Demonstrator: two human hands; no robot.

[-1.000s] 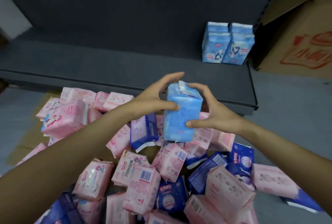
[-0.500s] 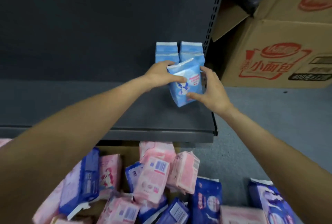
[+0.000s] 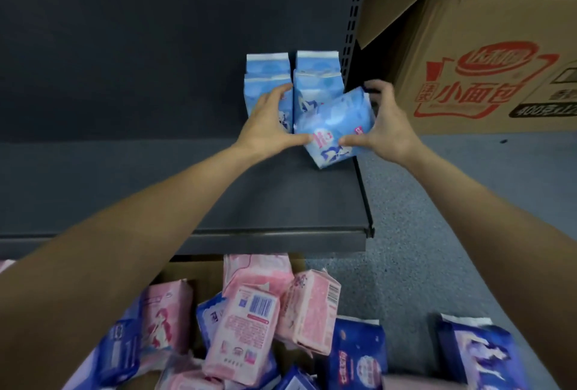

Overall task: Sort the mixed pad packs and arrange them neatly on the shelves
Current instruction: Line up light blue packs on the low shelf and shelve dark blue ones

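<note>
Both hands' fingers (image 3: 282,91) clamp a glossy, tilted light-blue pack (image 3: 335,127) on the dark shelf (image 3: 249,202)

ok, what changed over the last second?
Both hands, left hand and right hand, carried the light blue pack from above the floor pile up to the shelf, tilted beside the standing blue packs. Grip unchanged; those packs stayed put.

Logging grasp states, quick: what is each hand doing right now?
Left hand: holding the tilted light blue pack, thumb on its front.
Right hand: holding the same pack, fingers curled over its far edge.
</note>
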